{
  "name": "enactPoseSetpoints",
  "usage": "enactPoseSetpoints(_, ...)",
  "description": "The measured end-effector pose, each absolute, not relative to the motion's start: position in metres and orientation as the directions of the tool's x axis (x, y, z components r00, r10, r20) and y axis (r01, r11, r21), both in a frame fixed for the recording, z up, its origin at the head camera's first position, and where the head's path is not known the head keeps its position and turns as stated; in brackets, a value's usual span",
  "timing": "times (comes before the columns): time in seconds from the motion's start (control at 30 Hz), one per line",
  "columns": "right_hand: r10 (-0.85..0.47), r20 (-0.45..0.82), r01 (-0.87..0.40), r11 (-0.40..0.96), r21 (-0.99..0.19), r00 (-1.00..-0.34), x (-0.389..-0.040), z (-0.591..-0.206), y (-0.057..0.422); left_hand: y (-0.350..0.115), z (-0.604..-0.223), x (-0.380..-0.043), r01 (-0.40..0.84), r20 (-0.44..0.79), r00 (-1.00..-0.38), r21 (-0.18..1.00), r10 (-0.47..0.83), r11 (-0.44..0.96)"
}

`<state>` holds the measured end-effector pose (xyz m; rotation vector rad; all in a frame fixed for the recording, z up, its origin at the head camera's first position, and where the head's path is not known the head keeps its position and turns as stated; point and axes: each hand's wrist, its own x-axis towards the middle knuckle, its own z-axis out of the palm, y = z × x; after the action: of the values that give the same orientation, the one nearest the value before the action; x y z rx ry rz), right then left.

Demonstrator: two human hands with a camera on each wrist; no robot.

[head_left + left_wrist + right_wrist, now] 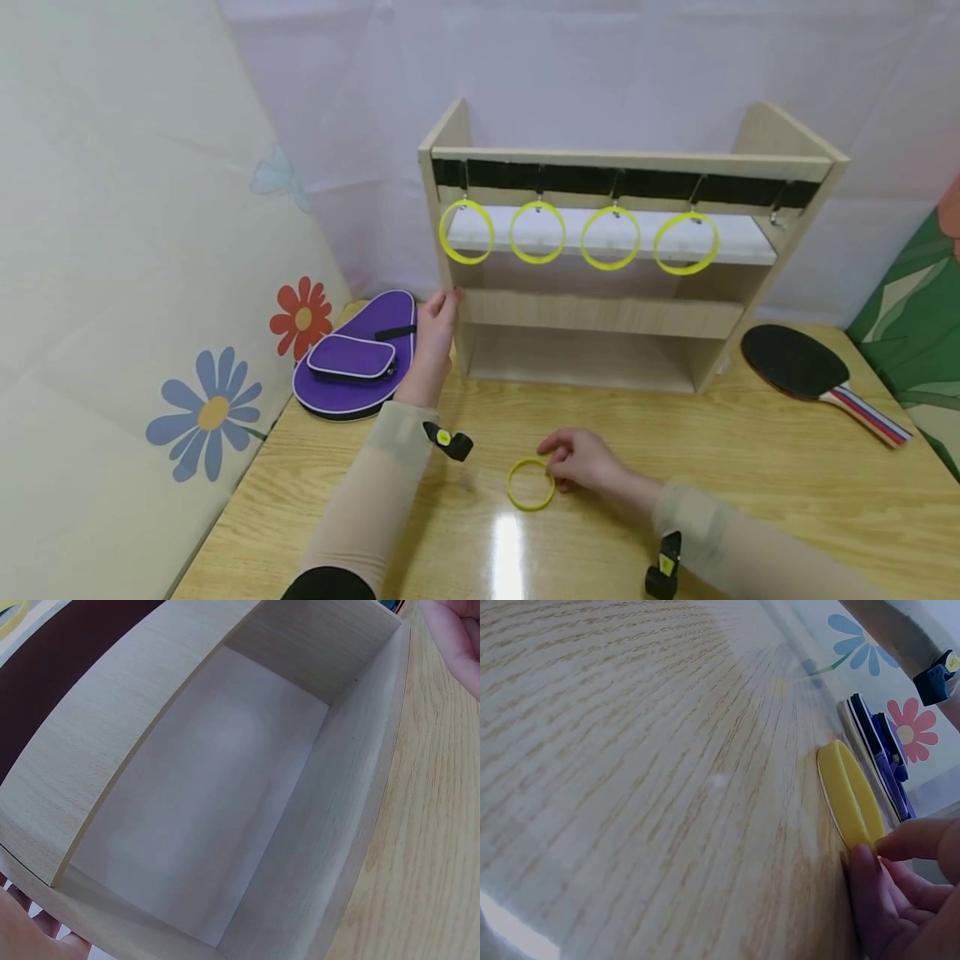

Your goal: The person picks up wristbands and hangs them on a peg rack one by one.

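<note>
A yellow ring (529, 507) lies on the wooden table in front of the shelf. My right hand (588, 460) pinches its right edge; in the right wrist view, thumb and fingertip meet at the near end of the yellow band (840, 787). The left hand (435, 333) grips the left side panel of a small wooden shelf (600, 312), and its fingers (46, 924) show behind that panel in the left wrist view. Several more yellow rings (467, 261) hang from hooks along the shelf's black strip (577, 177). The rightmost hook (777, 220) holds no ring.
Left of the shelf lies a purple paddle case (390, 312) with a small pouch on it. A black table tennis paddle (795, 361) lies to the right. Pale cloth (600, 67) hangs behind the shelf, and a flowered wall covering (112, 250) stands at the left.
</note>
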<state>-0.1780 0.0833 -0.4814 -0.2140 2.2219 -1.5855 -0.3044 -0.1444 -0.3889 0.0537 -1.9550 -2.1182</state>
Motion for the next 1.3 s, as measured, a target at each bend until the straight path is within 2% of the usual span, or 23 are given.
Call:
enactPoseSetpoints(0.5,-0.312,-0.303,0.234,0.239,-0.942,-0.901,-0.182,-0.48,0.101,-0.145,-0.389,-0.303,0.125,0.111,-0.975,0.991,-0.194,-0.058)
enactPoseSetpoints(0.73,-0.327,-0.259,0.197,0.21,-0.958,-0.909,-0.189,-0.467,0.124,-0.143,-0.388,-0.305,0.154,0.137,-0.965,0.986,-0.223,-0.057)
enactPoseSetpoints(0.9,-0.282,-0.252,0.208,0.176,-0.962,-0.926,-0.193,-0.449,0.143,-0.144,-0.388,-0.305,0.136,0.119,-0.968,0.989,-0.219,-0.063)
enactPoseSetpoints(1.3,-0.202,-0.156,0.125,0.159,-0.979,-0.967,-0.2,-0.402,0.191,-0.145,-0.387,-0.304,0.133,0.118,-0.972,0.989,-0.201,-0.063)
